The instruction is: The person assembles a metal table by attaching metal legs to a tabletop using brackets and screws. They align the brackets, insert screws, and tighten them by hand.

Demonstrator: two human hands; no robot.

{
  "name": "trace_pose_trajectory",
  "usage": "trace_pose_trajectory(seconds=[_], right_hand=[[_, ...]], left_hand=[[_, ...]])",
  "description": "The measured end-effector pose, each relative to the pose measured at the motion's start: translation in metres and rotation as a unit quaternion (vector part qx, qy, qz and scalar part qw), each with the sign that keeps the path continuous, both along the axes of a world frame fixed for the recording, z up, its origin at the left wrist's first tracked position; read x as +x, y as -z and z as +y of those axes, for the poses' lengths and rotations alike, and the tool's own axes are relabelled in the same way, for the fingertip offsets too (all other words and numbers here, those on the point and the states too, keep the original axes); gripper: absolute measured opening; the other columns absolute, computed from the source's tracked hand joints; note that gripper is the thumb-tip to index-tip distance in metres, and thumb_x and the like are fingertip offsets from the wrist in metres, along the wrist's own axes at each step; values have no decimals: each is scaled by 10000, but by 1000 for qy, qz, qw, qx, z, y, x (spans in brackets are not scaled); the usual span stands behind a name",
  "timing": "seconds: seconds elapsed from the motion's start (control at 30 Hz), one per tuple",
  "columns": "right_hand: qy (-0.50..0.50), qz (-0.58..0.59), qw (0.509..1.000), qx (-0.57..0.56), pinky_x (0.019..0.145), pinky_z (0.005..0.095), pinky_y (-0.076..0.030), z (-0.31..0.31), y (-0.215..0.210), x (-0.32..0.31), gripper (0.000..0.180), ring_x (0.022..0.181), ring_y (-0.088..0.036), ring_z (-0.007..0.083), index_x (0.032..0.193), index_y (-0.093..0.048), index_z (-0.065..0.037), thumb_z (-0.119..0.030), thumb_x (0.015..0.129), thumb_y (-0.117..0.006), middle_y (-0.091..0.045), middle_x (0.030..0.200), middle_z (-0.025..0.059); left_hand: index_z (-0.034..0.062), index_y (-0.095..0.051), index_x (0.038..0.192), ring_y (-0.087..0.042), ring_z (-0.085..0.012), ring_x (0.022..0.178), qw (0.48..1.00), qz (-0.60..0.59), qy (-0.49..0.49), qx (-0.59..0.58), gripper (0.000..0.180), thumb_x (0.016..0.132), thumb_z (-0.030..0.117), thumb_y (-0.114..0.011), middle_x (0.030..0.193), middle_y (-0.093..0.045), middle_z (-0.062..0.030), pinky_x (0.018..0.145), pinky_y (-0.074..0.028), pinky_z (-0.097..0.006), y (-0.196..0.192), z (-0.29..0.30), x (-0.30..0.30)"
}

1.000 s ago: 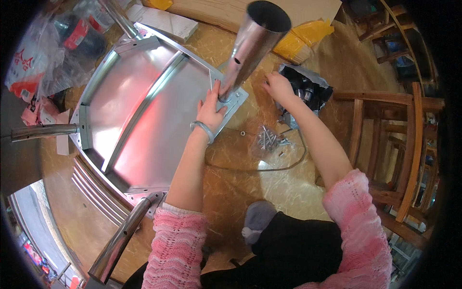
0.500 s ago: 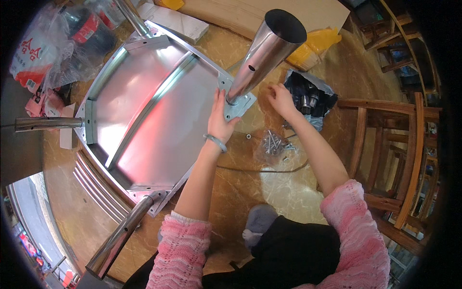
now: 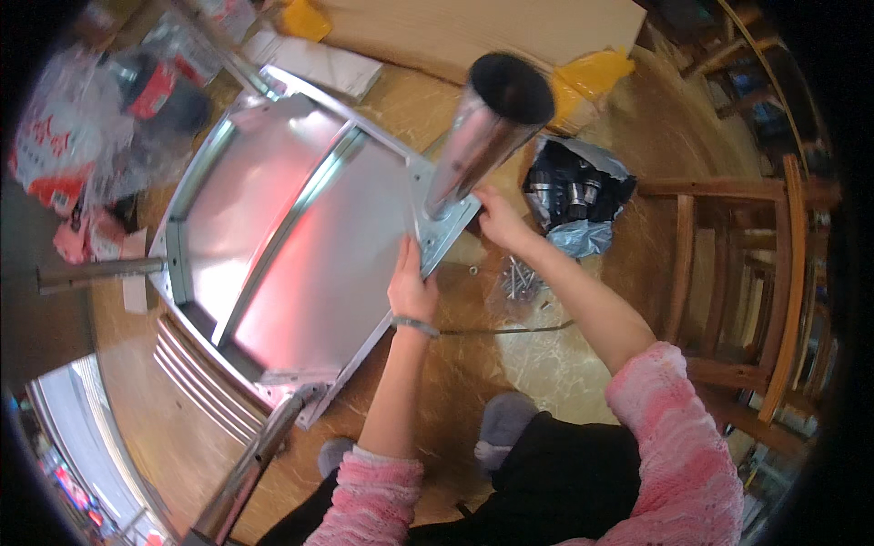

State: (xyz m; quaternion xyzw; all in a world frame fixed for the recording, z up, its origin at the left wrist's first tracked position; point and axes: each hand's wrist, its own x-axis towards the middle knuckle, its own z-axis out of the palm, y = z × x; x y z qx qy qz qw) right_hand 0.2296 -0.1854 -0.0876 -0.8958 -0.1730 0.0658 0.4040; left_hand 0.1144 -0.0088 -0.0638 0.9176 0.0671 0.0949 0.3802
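Note:
An upturned metal table with tubular legs lies before me on the floor. At its right corner a thick shiny tube leg stands up from a corner plate, its dark open end toward me. My left hand is closed on the table's edge just below that corner, fingers over the rim. With its fingers bent, my right hand grips the corner's tip beside the leg's foot; its fingertips are partly hidden. Another leg points toward me at the lower left.
A torn plastic bag with metal fittings lies right of my right hand. Nearby are a clear bag of bolts and a loose nut. Curved metal rods lie at left. Wooden chairs stand right, cardboard behind.
My right hand has moved left, from open space onto the table's corner. My left hand has slid from the leg's base down to the edge. The upright leg has shifted toward the lower left.

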Motion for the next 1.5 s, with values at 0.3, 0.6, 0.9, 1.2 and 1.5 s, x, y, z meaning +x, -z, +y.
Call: trace_pose_trajectory(seconds=[0.3, 0.6, 0.9, 1.2, 1.5], right_hand=[[24, 30, 997, 65, 717, 379, -452, -11, 11, -5, 227, 808, -556, 345, 906, -631, -45, 8, 728, -500, -570, 863, 164], [74, 13, 990, 122, 706, 366, -461, -13, 15, 26, 189, 814, -565, 316, 901, -618, -42, -21, 735, -530, -577, 870, 146], [31, -51, 998, -3, 724, 371, -464, -13, -24, 3, 201, 838, -567, 319, 936, -592, -30, -21, 741, -545, -571, 890, 138], [178, 54, 981, -63, 682, 413, -462, -117, -93, -81, 202, 805, -557, 343, 919, -563, -11, -109, 742, -581, -561, 869, 162], [204, 136, 968, 46, 660, 342, -465, -87, -39, -151, 252, 756, -563, 294, 989, -547, -47, -14, 741, -578, -529, 900, 140]], left_hand=[[4, -528, 1166, -639, -276, 737, 993, 118, -18, -5, 511, 675, 51, -660, 847, -624, -212, 660, -491, -333, 2, 9, -32], [34, -518, 1196, -656, -236, 777, 995, 87, -13, -47, 517, 696, 37, -645, 890, -623, -222, 659, -491, -305, -18, 17, -54], [21, -540, 1161, -653, -258, 818, 996, 86, 5, -32, 437, 733, -2, -628, 924, -631, -200, 689, -491, -291, -36, 25, -86], [44, -562, 1137, -634, -327, 804, 997, 77, -15, -8, 455, 693, 53, -663, 906, -623, -212, 670, -495, -347, -16, 26, -89], [-15, -528, 1144, -595, -340, 938, 999, -12, -44, -4, 429, 725, 6, -619, 1002, -616, -194, 822, -454, -391, -24, 16, -86]])
